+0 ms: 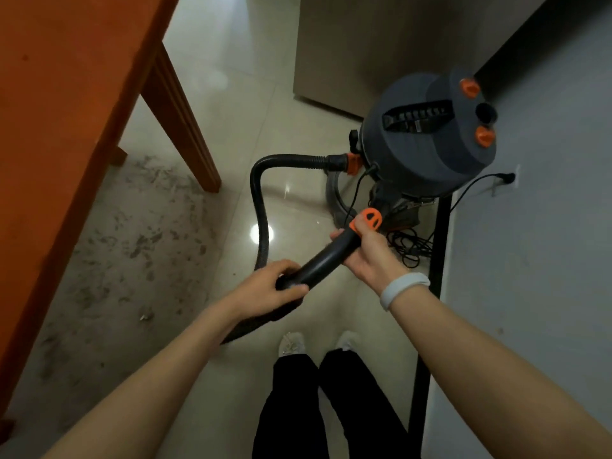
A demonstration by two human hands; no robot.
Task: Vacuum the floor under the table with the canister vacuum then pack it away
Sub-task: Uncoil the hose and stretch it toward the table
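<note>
A grey canister vacuum [430,137] with orange knobs stands by the wall on the right. Its black ribbed hose [260,207] runs from an orange coupling on the canister, curves down over the floor and ends in a black curved handle tube [326,260] with an orange end piece [369,220]. My left hand [271,286] grips the lower end of that tube where the hose joins. My right hand [367,256] grips the upper end just below the orange piece. The orange wooden table [66,94] fills the left. Grey dust and debris [132,260] cover the tiles under it.
The vacuum's black power cord [410,246] lies coiled on the floor by the wall and runs to a wall socket [511,177]. A beige cabinet [364,44] stands behind the vacuum. My feet [318,342] are on the tiles below the hands.
</note>
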